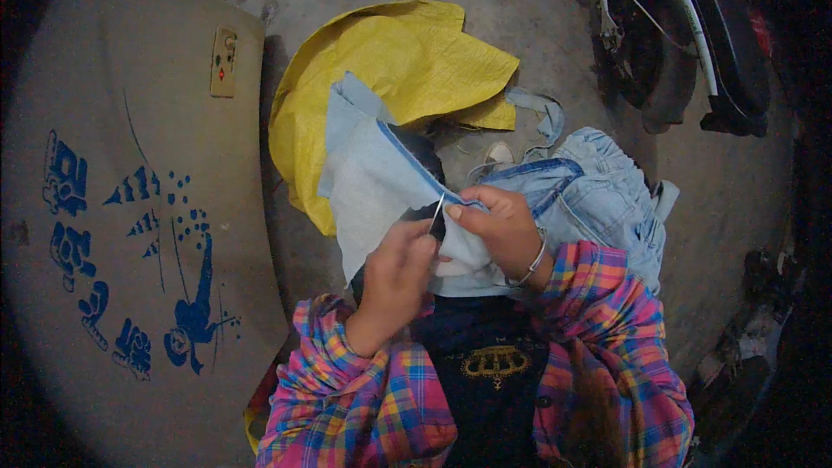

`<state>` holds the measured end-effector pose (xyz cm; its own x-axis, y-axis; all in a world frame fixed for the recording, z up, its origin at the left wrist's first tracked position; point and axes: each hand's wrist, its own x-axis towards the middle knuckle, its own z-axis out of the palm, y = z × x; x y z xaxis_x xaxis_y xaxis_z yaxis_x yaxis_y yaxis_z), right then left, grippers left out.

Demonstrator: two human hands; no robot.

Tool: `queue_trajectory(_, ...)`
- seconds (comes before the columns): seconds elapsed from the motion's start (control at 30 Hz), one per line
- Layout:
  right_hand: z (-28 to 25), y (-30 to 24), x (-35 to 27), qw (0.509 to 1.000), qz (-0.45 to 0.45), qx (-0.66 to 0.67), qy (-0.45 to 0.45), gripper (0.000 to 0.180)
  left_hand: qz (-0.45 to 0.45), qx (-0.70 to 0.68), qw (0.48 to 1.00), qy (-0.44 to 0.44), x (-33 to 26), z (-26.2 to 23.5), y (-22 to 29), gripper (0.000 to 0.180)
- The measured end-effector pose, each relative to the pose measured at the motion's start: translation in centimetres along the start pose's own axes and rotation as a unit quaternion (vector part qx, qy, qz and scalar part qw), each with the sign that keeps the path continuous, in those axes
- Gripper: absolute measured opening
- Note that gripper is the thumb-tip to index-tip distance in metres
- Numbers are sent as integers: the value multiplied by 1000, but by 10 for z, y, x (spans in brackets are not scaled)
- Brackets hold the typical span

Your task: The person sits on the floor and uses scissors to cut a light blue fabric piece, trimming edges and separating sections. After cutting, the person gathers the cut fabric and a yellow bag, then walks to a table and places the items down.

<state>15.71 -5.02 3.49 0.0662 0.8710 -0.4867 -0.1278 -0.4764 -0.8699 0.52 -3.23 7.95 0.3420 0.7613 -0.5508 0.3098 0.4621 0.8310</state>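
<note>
My left hand (397, 270) is closed around a small tool, and only its thin metal blade (438, 213) shows clearly. The blade touches the dark blue seam of a light blue denim piece (368, 182) draped in front of me. With thumb and fingers, my right hand (498, 218) pinches that seam just right of the blade. The denim's pale underside faces up on the left. More bunched light blue denim (598, 191) with darker seams lies to the right, partly behind my right wrist.
A yellow woven sack (373, 52) lies beyond the denim on the concrete floor (555, 43). On the left is a large grey-brown panel (199, 173) with blue prints. A wheeled vehicle (685, 43) stands at the upper right. A light shoe tip (499, 153) shows beyond the cloth.
</note>
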Motion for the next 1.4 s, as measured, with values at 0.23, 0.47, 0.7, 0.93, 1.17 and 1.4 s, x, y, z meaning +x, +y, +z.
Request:
queue_trajectory(0.23,0,1,-1,1000,-2,-26,-3,30,8,-44,999,1,0,0,2,23)
queue_trajectory(0.47,2,-2,-2,999,-27,-26,-13,28,-12,-46,999,-10,0,-3,3,23)
queue_trajectory(0.7,5,-3,-3,998,-45,-50,-17,28,1,-59,998,-1,0,-4,1,21)
queue_trajectory(0.93,8,-5,-5,998,26,55,-10,29,5,-79,997,-4,0,-5,-3,20)
queue_trajectory(1.17,9,-8,-5,995,36,91,10,28,-12,-63,998,-9,-2,-9,-3,25)
queue_trajectory(1.4,11,-9,-6,997,42,68,13,28,-8,-45,999,-3,-3,-10,-1,25)
